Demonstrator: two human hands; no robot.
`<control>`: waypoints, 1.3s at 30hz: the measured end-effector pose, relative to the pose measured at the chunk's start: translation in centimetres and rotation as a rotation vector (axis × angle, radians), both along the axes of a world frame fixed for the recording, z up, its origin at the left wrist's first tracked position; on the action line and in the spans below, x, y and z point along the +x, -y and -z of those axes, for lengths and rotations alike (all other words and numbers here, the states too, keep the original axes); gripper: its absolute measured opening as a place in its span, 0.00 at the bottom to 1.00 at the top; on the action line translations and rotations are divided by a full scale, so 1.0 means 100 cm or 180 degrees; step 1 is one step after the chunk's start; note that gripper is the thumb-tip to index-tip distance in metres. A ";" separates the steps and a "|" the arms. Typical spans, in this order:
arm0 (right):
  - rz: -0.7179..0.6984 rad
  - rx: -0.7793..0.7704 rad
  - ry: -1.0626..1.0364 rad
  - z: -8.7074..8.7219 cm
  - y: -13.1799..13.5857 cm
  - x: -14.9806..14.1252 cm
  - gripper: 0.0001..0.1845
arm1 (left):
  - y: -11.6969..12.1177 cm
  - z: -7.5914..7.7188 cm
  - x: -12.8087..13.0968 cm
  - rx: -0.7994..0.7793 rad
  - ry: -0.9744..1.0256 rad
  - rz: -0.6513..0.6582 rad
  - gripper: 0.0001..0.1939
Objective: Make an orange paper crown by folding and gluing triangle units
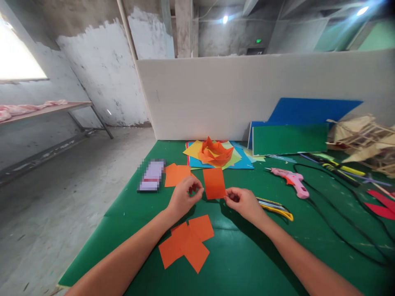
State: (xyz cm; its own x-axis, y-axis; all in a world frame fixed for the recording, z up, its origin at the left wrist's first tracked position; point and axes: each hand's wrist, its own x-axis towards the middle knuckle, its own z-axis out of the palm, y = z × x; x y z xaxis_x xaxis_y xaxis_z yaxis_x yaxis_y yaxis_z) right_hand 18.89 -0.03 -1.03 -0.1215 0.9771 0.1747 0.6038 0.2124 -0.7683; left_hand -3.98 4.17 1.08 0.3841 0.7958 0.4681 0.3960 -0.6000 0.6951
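Observation:
An orange square sheet of paper (214, 183) is raised above the green table, its lower right corner pinched by my right hand (242, 203). Just left of the sheet is my left hand (187, 193), fingers curled and thumb close to the index finger; nothing shows between them. Below the hands lie several overlapping orange paper squares (185, 242). More orange paper (177, 176) rests behind my left hand. Farther back, a folded orange paper piece with pointed tips (216, 153) stands on coloured sheets (191, 149).
A yellow utility knife (280, 211) lies beyond my right wrist. Right of it are a pink glue gun (291, 181) and its black cable (333, 234). A phone-like pixelated object (152, 176) is near the table's left edge. Green board (290, 139) leans at the back.

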 end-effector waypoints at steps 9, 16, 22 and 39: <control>-0.0150 -0.0118 0.0330 -0.001 0.001 -0.008 0.12 | 0.009 0.014 0.009 0.0010 -0.0581 0.0589 0.18; 0.0310 0.0718 0.1169 -0.015 0.000 0.021 0.13 | 0.004 0.016 0.010 -0.0170 -0.0690 0.0291 0.13; 0.0042 0.0517 0.1749 -0.007 -0.004 0.047 0.18 | 0.002 0.013 0.010 -0.0248 -0.0697 0.0107 0.10; -0.0354 0.0433 0.1227 -0.007 -0.007 0.046 0.19 | -0.001 0.019 0.009 -0.0100 -0.0575 0.0336 0.10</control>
